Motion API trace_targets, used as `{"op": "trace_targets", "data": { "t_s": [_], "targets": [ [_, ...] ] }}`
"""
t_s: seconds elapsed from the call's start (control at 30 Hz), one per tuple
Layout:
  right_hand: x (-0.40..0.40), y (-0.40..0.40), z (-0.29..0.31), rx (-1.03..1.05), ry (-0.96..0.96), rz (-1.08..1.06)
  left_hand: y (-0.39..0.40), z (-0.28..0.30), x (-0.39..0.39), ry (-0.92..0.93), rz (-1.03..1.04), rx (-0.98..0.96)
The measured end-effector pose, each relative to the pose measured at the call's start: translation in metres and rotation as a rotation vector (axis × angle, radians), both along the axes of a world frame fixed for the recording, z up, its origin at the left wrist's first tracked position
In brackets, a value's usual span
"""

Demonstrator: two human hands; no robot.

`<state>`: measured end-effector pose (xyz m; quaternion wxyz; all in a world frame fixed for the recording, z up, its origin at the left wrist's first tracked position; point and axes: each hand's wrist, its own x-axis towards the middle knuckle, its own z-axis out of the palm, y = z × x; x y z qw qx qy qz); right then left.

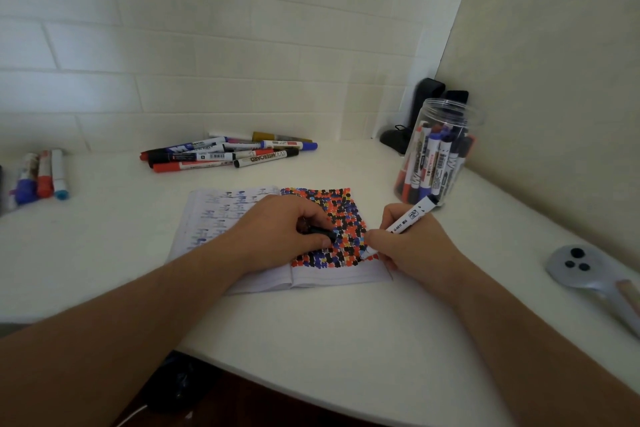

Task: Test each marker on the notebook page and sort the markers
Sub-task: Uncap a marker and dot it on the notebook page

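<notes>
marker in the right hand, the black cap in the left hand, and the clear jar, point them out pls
marker (408, 220), head view, on its white labelled barrel
black cap (320, 233), head view, on the part showing under the fingers
clear jar (446, 107), head view, on its open rim

The notebook page (322, 229) is white, and its right side is packed with little dots in black, red, orange and blue, like a busy checkered rug. The marker (408, 220) in the right hand (412, 246) is white with a dark end and small black print (the words are too tiny to read). The pile of markers (225, 152) on the white counter (311, 329) shows red, blue, black and gold, and the clear jar (436, 152) holds white markers with red, blue and black caps.
</notes>
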<state>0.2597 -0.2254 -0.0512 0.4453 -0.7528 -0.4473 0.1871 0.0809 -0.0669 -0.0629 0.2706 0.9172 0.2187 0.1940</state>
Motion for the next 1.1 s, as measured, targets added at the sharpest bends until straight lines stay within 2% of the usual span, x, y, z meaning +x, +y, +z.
{"op": "trace_targets", "data": {
  "t_s": [0.27,0.4,0.63,0.77,0.9,1.1],
  "targets": [
    [-0.0004,0.0006,0.0003,-0.025,-0.042,-0.018,0.0031,-0.0019,0.0009,0.006,-0.003,-0.001],
    [0.0002,-0.0010,0.0022,0.003,0.026,-0.008,0.0036,-0.0025,0.0011,-0.002,0.004,-0.007],
    [-0.0012,0.0000,-0.0004,-0.031,-0.055,-0.003,0.0029,-0.0030,0.0007,-0.005,0.000,-0.001],
    [-0.0001,0.0005,0.0000,-0.026,-0.041,-0.009,0.0036,-0.0028,0.0015,0.004,-0.002,-0.005],
    [0.0005,0.0000,0.0016,0.005,0.051,-0.008,0.0022,-0.0013,0.0007,0.001,-0.004,-0.009],
    [0.0004,-0.0004,-0.0008,-0.023,-0.035,0.005,0.0025,-0.0018,0.0012,0.005,-0.001,-0.008]
  ]
}}
